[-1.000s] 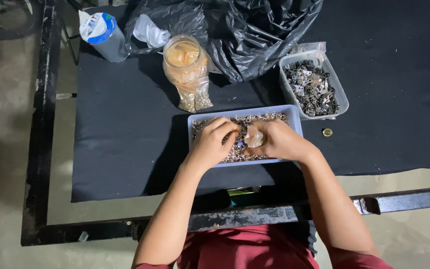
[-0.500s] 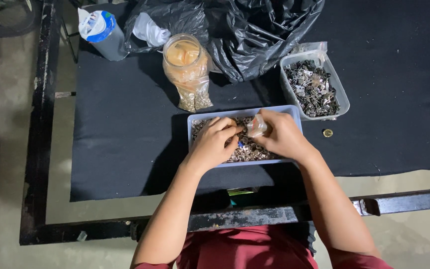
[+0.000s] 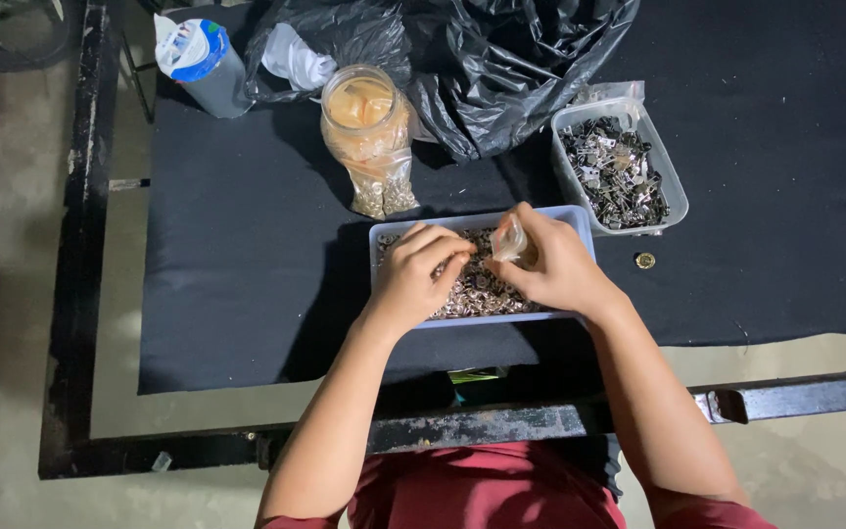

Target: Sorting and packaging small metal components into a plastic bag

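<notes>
A shallow blue tray [image 3: 384, 240] sits on the black worktop [image 3: 247, 284] straight in front of the person, and it is filled with small silvery metal parts [image 3: 472, 289]. Both hands are over it. The left hand [image 3: 418, 274] rests on the heap with its fingers curled down into the parts; its grip is closed in a pinch, though what is between the fingertips is too small to tell. The right hand [image 3: 560, 269] is at the far right part of the tray, its grip closed around a small clear plastic bag [image 3: 507, 240] that is held up just above the parts.

Just beyond the tray to the right stands a clear plastic tub [image 3: 673, 181], tilted relative to the tray, holding darker metal clips [image 3: 614, 176]. A single small gold-coloured piece [image 3: 645, 261] lies alone on the worktop beside that tub. Behind the tray is a clear bag [image 3: 369, 127] standing upright, tan at the top and with small pale parts at its bottom. A crumpled black plastic bag [image 3: 501, 59] lies at the back, and a grey bottle [image 3: 203, 64] with a blue and white top stands at the far left corner
</notes>
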